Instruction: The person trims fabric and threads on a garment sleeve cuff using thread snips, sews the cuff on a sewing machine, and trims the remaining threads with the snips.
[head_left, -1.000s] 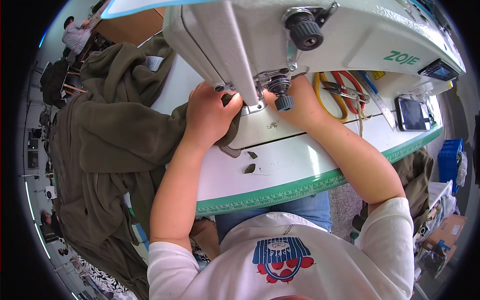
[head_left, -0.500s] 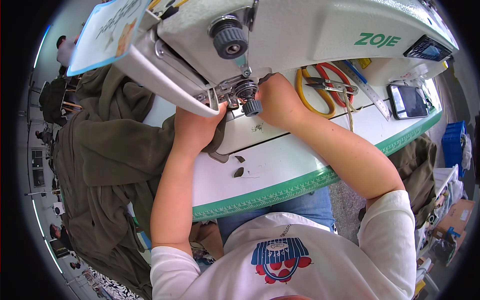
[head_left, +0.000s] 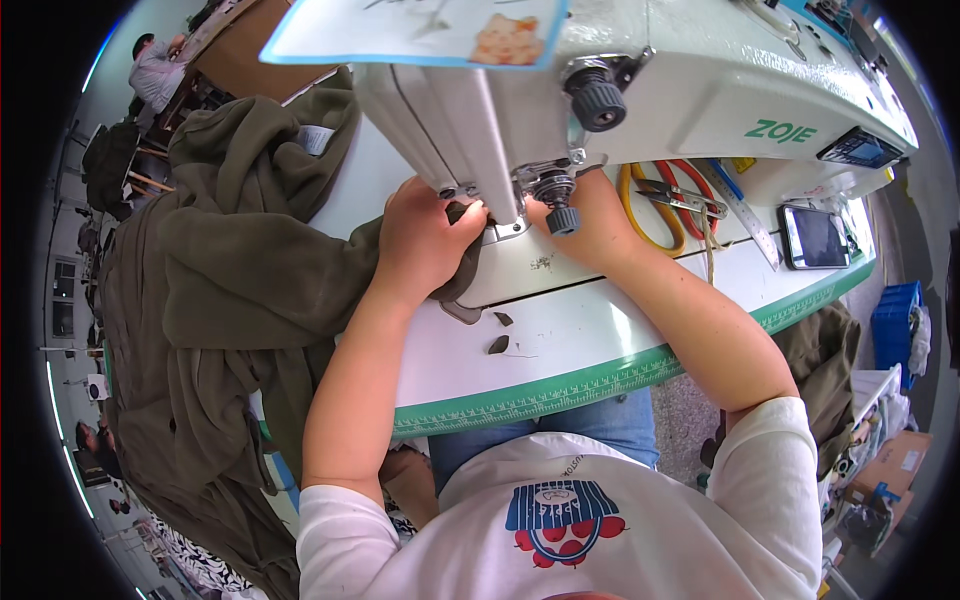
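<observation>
My left hand (head_left: pixel 425 240) is closed on the edge of a dark olive garment (head_left: pixel 260 245), left of the needle area of a white sewing machine (head_left: pixel 690 90). Its thumb presses the bunched cloth beside the metal needle plate (head_left: pixel 508 231). The garment spreads leftward and hangs over the table's side. My right hand (head_left: pixel 592 225) reaches in from the right, behind the dark tension knob (head_left: pixel 563 220). The machine head hides most of its fingers, so its hold cannot be made out.
Right of my right arm lie yellow-handled scissors (head_left: pixel 668 235), small metal snips (head_left: pixel 680 195), a ruler (head_left: pixel 748 225) and a phone (head_left: pixel 813 238). Small dark scraps (head_left: pixel 498 345) rest on the white table (head_left: pixel 450 375), which has green measuring tape (head_left: pixel 530 400) along its near edge. A blue crate (head_left: pixel 893 325) stands at right.
The view has shifted, so the machine head stands farther right in the picture. More of my left thumb and the cloth under it shows. Both hands stay by the needle area.
</observation>
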